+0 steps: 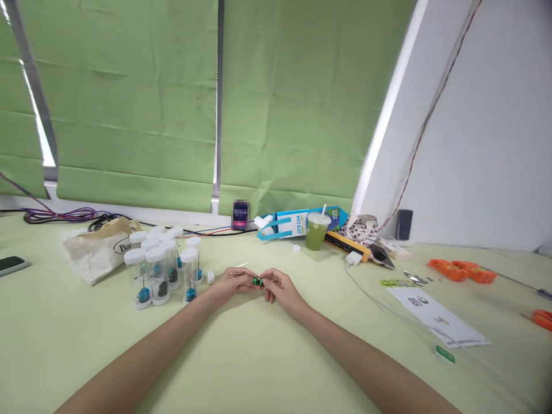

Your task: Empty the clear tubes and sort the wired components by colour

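Observation:
Both my hands meet at the middle of the pale green table (259, 356). My left hand (230, 286) and my right hand (278, 287) pinch a small green part (257, 281) between their fingertips, just above the tabletop. A thin metal pin or wire (241, 266) sticks out above my left hand's fingers. Both hands have their fingers closed around the part.
Several clear vials with white caps (164, 270) stand left of my hands, beside a beige bag (101, 250). A green drink cup (317, 230), a blue carton (297, 223), phones, a white paper sheet (435, 316) and orange tools (461, 270) lie to the right.

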Demonstrator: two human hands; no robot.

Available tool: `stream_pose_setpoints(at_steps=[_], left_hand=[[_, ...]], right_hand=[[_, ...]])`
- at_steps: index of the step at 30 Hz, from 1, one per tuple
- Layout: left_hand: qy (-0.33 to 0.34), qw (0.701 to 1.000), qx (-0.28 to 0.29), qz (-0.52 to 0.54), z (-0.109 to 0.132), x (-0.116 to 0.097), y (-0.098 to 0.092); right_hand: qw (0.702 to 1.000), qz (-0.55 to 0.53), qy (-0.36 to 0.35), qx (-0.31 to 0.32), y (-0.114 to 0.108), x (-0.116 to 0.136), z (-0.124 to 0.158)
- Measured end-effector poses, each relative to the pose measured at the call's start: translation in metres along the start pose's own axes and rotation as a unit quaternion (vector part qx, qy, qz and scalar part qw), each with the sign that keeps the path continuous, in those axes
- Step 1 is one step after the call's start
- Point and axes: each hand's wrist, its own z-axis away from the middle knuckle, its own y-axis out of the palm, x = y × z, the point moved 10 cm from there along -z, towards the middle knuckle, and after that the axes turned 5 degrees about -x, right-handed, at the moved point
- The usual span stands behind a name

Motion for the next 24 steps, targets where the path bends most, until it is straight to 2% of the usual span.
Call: stream_pose_setpoints(at_steps=[5,11,24], left_hand=[[-0.002,1.0,-0.004,-0.006,-0.001,0.002,-0.003],[-0.001,1.0,-0.017,-0.005,-0.003,0.005,-0.007],[-0.003,1.0,-0.001,0.002,-0.002,0.003,-0.003]], right_hand=[[1.0,0.0,0.011,-0.014,-0.002,-0.001,0.0],[1.0,0.005,-0.013,-0.02,-0.003,0.01,0.005],[1.0,-0.011,0.002,-0.007,0.0,0.001,0.001]])
